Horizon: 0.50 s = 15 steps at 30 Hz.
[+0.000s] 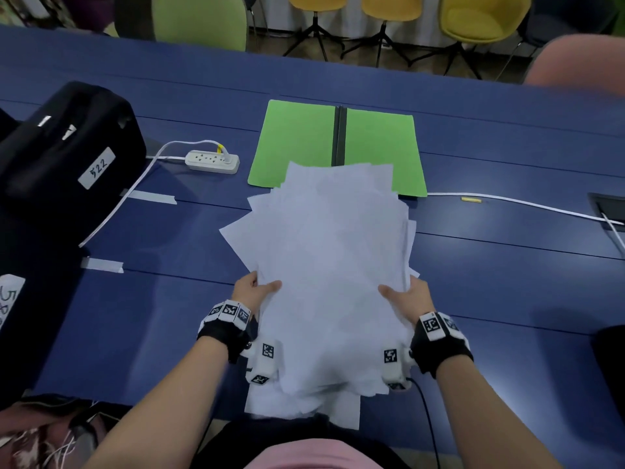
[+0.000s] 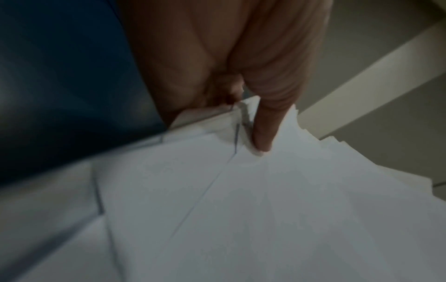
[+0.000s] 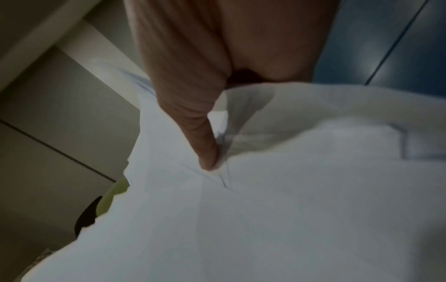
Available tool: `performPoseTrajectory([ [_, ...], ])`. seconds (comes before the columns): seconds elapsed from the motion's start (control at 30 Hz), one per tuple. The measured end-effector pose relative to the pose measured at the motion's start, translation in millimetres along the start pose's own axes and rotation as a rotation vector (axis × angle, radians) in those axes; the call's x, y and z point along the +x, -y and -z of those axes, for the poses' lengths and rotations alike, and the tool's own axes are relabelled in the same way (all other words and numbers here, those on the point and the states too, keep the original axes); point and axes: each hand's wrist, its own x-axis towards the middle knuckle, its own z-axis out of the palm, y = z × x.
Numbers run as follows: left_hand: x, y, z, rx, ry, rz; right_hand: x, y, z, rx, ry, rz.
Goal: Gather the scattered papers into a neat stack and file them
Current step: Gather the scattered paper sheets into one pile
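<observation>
Both grips pinch uneven paper stack (image 1: 331, 265) off blue desk (image 1: 490, 282): left hand (image 1: 253, 292), right hand (image 1: 409, 297), thumbs on top. Open green folder (image 1: 297, 140) lies beyond.

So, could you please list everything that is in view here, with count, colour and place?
papers: one uneven pile, white, held above the table's near middle
folder: one, green, open flat beyond the papers
table: one, blue, under everything
power strip: one, white, left of the folder
cable: one, white, running right from behind the folder
bag: one, black, far left, label reading 522
tape strips: two, grey, on the table at left
chairs: green and yellow, beyond the table
left hand: grip on the pile's left edge
right hand: grip on the pile's right edge
</observation>
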Motion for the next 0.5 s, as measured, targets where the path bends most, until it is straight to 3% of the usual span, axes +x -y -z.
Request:
performPoseTrajectory([
  [0.13,2.5,1.6,-8.7,0.139,-0.184,0.042,21.0,-2.3,-0.4,-0.239,0.058,-0.095],
  [0.3,8.7,-6.7,-11.3,0.313,-0.253,0.083,35.0,-14.0,-3.5,-0.326,-0.030,-0.152],
  [0.43,13.6,-9.5,-14.9,0.193,-0.395,0.100,60.1,-41.7,0.8,-0.296,-0.028,-0.226],
  [0.5,14.1,-12.9,-15.0,0.124,-0.415,0.095,86.3,-78.4,6.8,-0.225,-0.007,-0.206],
])
